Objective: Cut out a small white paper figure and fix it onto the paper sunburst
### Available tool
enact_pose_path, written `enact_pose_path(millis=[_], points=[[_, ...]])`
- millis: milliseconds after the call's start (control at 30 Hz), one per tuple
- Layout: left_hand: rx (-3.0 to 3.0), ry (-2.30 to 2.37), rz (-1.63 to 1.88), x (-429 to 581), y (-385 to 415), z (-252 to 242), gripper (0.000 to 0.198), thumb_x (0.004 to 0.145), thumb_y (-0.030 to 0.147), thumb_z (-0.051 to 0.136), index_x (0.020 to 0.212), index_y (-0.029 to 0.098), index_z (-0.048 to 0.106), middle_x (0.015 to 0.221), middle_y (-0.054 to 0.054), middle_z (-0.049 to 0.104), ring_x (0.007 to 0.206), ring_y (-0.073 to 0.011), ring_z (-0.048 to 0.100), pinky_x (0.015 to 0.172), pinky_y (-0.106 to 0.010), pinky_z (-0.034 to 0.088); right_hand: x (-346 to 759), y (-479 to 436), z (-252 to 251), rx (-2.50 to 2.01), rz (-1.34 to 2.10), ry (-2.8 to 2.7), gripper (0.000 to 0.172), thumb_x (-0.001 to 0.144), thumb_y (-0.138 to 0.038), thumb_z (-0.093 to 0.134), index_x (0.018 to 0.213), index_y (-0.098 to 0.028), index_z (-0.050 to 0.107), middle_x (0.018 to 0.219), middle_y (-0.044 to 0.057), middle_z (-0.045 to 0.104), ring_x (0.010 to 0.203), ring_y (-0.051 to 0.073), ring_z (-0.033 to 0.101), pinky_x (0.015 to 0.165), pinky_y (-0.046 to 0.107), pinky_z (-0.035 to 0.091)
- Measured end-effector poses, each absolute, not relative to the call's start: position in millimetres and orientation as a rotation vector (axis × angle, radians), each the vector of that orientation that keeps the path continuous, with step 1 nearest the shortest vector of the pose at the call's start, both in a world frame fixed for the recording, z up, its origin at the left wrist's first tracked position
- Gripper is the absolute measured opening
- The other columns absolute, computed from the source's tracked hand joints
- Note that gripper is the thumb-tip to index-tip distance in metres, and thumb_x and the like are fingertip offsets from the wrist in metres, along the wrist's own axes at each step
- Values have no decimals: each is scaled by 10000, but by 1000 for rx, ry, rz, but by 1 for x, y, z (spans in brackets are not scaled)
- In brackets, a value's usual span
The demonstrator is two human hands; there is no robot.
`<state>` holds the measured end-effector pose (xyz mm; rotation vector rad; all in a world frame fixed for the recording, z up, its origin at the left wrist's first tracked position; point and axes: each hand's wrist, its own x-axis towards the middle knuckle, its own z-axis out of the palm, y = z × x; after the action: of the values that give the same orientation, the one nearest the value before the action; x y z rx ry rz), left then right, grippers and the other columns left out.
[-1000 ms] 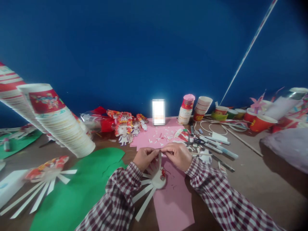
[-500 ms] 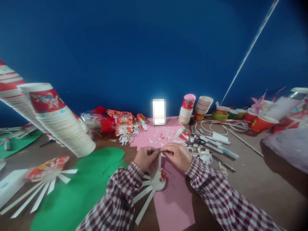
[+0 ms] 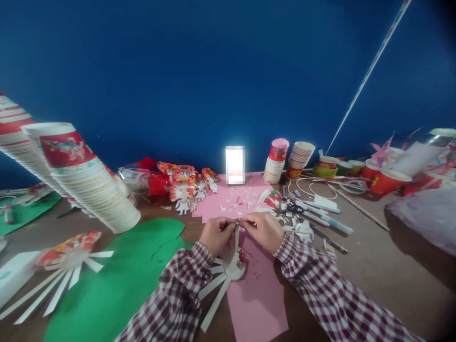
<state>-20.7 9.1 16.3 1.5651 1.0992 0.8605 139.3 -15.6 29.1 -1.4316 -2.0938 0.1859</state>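
Both hands meet at the far end of one strip of a paper cup (image 3: 235, 269) that is cut into splayed strips. My left hand (image 3: 218, 236) pinches the strip's tip from the left, and my right hand (image 3: 262, 231) pinches it from the right; the fingertips nearly touch. The cup's round base faces up, with a small red printed patch beside it. Several white strips fan out to its lower left. Under the cup lies a pink paper sheet (image 3: 258, 304). What exactly the fingertips do to the strip end is too small to make out.
A second cut cup (image 3: 73, 256) lies at left beside a green sheet (image 3: 117, 285). Tall stacked paper cups (image 3: 96, 185) lean behind it. Paper figures (image 3: 183, 194), scraps, scissors (image 3: 295, 209) and several pens (image 3: 337, 224) lie beyond my hands. Cup stacks (image 3: 275, 166) stand by the blue wall.
Hardly anything differs. Both hands keep pinching the same strip end, with only slight finger movement, and the whole view has shifted a little.
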Motion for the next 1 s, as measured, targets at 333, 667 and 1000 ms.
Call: enact_pose_path(millis=[333, 667, 1000], points=[[1584, 1127, 846, -20, 9, 14, 188, 674, 277, 546, 726, 124, 643, 506, 12, 576, 426, -86, 469, 413, -191, 362, 138, -13, 24, -1436, 272, -2036, 119, 777, -258, 543, 762, -204, 648, 652, 5, 649, 601, 125, 577, 549, 208, 383], [1500, 1066, 813, -23, 14, 12, 293, 641, 304, 583, 833, 95, 654, 564, -18, 617, 441, -94, 481, 434, -206, 374, 133, -17, 30, -1396, 137, -2051, 59, 763, -192, 546, 739, -181, 599, 686, 17, 615, 656, 129, 545, 601, 218, 381], [1444, 1094, 803, -30, 25, 2, 397, 637, 452, 582, 763, 89, 682, 500, 3, 550, 446, -69, 406, 430, -187, 320, 122, -17, 31, -1349, -65, -2098, 107, 783, -154, 508, 713, -163, 589, 696, 33, 598, 697, 143, 523, 649, 238, 392]])
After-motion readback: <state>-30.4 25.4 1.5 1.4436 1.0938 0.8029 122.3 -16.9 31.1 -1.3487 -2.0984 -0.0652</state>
